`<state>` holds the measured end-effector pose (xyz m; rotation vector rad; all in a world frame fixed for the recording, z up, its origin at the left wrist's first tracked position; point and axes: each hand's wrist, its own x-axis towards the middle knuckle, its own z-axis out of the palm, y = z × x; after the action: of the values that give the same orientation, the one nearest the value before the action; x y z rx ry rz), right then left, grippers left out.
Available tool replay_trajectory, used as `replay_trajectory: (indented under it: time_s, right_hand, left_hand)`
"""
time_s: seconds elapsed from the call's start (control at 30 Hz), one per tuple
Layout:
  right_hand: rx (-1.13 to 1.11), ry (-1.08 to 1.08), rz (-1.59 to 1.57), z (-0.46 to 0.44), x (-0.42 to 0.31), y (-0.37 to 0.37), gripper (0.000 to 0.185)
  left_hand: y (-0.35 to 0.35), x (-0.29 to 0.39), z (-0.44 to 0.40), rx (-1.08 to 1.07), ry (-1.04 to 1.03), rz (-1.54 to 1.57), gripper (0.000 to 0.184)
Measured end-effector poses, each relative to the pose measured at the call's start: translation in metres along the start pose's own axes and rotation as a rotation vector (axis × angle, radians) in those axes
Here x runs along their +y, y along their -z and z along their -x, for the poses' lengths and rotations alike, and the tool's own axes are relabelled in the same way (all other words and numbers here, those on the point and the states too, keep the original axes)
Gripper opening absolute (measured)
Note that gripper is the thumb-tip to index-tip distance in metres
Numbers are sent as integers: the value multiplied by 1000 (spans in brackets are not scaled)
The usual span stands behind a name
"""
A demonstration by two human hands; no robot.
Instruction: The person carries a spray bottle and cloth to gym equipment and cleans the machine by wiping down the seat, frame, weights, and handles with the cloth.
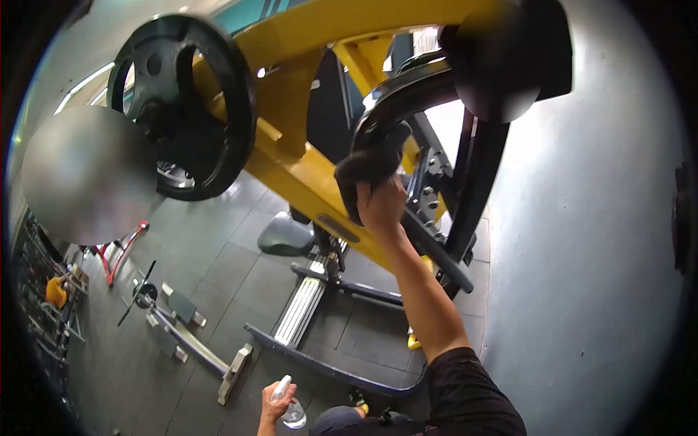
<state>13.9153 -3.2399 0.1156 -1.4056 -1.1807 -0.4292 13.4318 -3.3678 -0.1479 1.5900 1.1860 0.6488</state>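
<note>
My right hand is raised, its fingers closed round a dark cloth pressed against the black curved part of a yellow machine. Low in the view, my left hand is wrapped round a clear spray bottle with a white nozzle. The bottle is upright but tilted, well below the machine's yellow frame. A large black weight plate is mounted on the machine at the upper left.
A padded seat and dark floor frame stand below the machine. Another metal apparatus is at the lower left. A pale wall runs along the right. Blurred patches hide parts of the view.
</note>
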Motion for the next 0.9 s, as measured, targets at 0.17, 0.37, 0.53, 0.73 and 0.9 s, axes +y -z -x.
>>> replay_trajectory:
  time_s: [0.17,0.37,0.53,0.73,0.9]
  right_hand:
    - [66,174,344,100,-4,-28,75]
    - [-151,396,372,23,-69,-78,86]
    - [-280,303,184,-52,-107,-79,85]
    - [46,302,371,60,-28,-85,82]
    - [-34,268,183,-23,-92,-90,78]
  left_hand:
    - [4,-14,-28,-27,112,56,23]
    - [-3,8,-81,-119,39,50,21]
    - [3,7,-97,-155,-4,51,22]
    - [7,0,-82,-131,54,7,20]
    - [-15,-7,-82,-90,78,43,20]
